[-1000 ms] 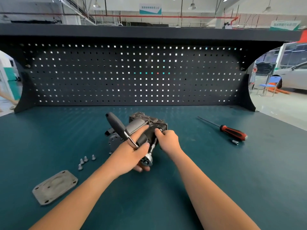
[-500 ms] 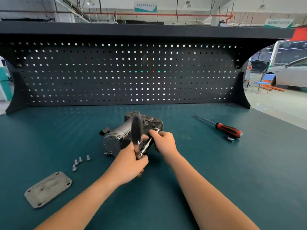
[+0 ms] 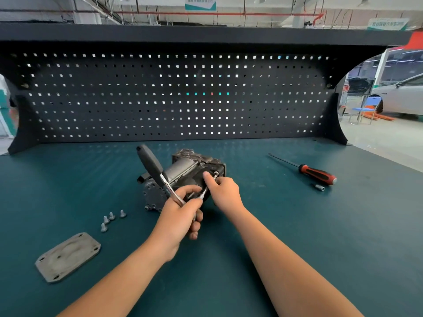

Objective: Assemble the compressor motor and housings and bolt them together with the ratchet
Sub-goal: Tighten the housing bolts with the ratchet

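Cover plate [image 3: 68, 257] and loose bolts [image 3: 111, 215] lie left of compressor [image 3: 183, 171]; screwdriver [image 3: 317, 173] lies right. Left hand [image 3: 180, 218] grips ratchet [image 3: 151, 163] (handle tilted up-left); right hand [image 3: 225, 193] pinches extension bar [image 3: 203, 193].

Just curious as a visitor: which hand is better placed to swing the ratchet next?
Probably the left. The left hand grips the ratchet by its shaft, while the right hand pinches the extension bar at the compressor.

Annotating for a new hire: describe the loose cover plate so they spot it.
On the teal bench top, look toward the near-left corner. The cover plate lies flat there, nearer than four loose bolts. It is the only flat grey slab, with a hole at each corner.
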